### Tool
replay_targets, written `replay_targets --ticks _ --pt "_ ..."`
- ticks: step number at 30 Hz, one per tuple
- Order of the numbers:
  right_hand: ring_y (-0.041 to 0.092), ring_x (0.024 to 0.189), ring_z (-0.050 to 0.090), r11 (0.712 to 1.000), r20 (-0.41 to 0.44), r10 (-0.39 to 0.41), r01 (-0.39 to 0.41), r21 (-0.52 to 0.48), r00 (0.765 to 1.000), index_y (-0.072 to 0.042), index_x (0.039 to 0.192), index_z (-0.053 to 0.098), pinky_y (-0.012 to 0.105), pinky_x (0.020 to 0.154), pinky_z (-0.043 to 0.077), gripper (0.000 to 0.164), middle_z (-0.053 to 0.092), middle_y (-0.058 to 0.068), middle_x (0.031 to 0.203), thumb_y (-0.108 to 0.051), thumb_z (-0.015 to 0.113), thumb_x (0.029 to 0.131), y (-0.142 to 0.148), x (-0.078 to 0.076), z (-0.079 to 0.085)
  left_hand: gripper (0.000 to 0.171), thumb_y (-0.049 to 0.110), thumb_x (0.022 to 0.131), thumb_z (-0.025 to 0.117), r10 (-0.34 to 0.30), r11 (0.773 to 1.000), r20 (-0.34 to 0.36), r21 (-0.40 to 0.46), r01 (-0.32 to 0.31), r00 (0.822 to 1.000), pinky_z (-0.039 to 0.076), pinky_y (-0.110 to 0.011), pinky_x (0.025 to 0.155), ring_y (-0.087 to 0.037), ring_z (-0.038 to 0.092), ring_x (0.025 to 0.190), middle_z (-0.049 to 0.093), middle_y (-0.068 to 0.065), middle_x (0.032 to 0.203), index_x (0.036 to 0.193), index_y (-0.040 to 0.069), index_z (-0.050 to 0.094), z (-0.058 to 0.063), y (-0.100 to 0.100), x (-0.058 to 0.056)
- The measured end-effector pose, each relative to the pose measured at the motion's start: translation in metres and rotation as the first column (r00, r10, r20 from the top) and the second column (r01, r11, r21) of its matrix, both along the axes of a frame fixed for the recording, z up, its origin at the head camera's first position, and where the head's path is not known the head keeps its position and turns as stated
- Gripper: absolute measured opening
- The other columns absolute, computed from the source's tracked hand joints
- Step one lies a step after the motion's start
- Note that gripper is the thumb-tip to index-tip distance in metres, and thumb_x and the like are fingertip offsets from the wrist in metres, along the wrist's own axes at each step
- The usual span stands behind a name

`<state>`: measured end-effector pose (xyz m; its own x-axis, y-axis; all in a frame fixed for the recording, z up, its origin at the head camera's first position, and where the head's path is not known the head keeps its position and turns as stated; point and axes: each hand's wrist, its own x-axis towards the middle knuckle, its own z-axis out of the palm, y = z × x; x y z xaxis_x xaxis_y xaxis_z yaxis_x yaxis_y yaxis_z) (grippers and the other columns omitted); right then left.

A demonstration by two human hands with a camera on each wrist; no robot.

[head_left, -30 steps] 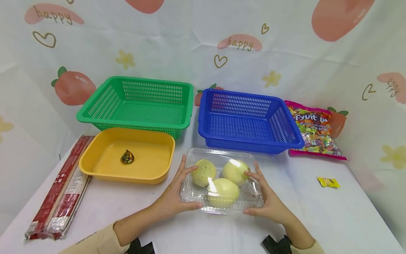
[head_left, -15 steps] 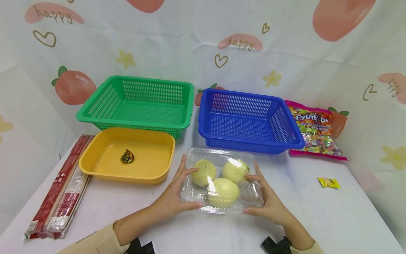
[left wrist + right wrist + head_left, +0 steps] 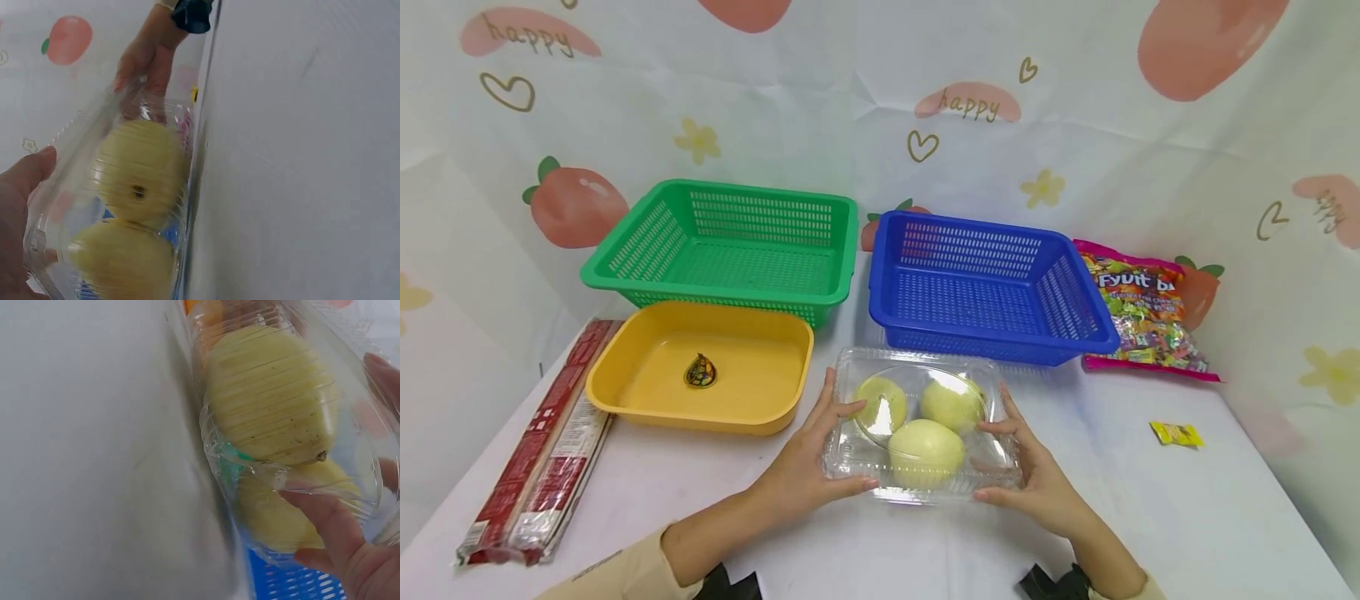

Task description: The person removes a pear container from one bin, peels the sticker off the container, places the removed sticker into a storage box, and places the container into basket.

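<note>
A clear plastic clamshell box (image 3: 857,458) with three pale yellow, round fruits (image 3: 927,452) inside sits at the middle front of the table. My left hand (image 3: 801,462) grips its left side, thumb along the near edge and fingers on the lid. On the right side my right hand (image 3: 1033,479) holds it the same way. Both wrist views show ribbed plastic walls over the fruits (image 3: 142,169). The lid appears closed. From these views I cannot tell whether the box's underside touches the table.
Behind stand a green basket (image 3: 715,297) and a blue basket (image 3: 992,339). A yellow tub (image 3: 700,408) holds a small dark-wrapped item (image 3: 701,372). Long red packets (image 3: 542,454) lie left; a candy bag (image 3: 1150,317) and a yellow-wrapped candy (image 3: 1177,433) lie right.
The box and both hands have shifted very slightly to the left, and the box looks tilted a little differently. Both hands keep hold of it, and everything else stays put.
</note>
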<state>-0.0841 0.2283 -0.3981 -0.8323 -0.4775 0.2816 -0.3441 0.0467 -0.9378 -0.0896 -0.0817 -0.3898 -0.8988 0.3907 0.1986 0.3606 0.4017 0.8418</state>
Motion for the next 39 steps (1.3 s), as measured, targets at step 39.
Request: replay_targets --ticks 39 --pt "0.044 0.142 -0.004 0.992 -0.192 -0.119 0.125 0.019 0.974 -0.008 0.116 0.056 0.02 0.089 0.049 0.047 0.0 0.011 0.158 0.007 0.071 0.074 -0.041 -0.026 0.082 0.082 0.037 0.072 0.078 0.093 0.985 -0.115 -0.136 -0.109 0.989 0.035 -0.059 0.101 -0.042 0.024 0.138 0.0 -0.013 0.157 0.141 0.03 0.035 0.089 -0.045 -0.017"
